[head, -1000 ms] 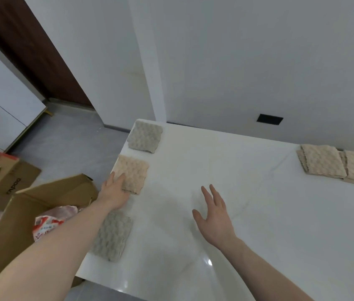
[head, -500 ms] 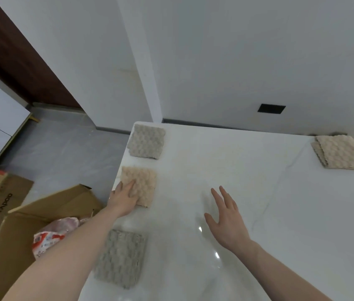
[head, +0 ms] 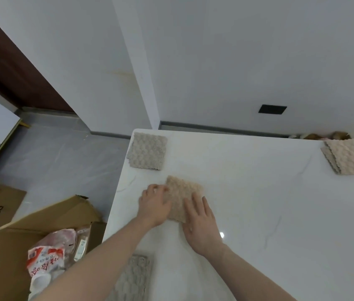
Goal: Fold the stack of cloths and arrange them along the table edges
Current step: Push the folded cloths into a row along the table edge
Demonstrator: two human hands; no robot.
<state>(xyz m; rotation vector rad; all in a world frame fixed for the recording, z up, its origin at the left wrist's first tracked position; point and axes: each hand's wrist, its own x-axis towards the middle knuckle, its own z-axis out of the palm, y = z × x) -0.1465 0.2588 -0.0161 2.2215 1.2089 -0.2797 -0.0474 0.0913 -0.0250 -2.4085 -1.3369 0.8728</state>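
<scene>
A folded beige cloth [head: 183,191] lies skewed on the white table [head: 258,203], a little in from the left edge. My left hand [head: 154,204] is at its left side, fingers curled onto the cloth's edge. My right hand [head: 201,220] lies flat with straight fingers on the cloth's lower right part. A folded grey cloth [head: 146,151] sits at the table's far left corner. Another grey cloth [head: 134,276] lies by the left edge near me, partly hidden by my left forearm. A stack of beige cloths [head: 350,158] rests at the far right.
Open cardboard boxes [head: 47,222] with a red-and-white packet [head: 45,259] stand on the grey floor left of the table. A white wall with a black socket [head: 272,109] runs behind the table. Brown items [head: 337,135] lie behind the stack.
My right hand has moved left from the bare tabletop onto the beige cloth. The cloth now sits farther from the left edge and is turned askew, with my left hand at its side.
</scene>
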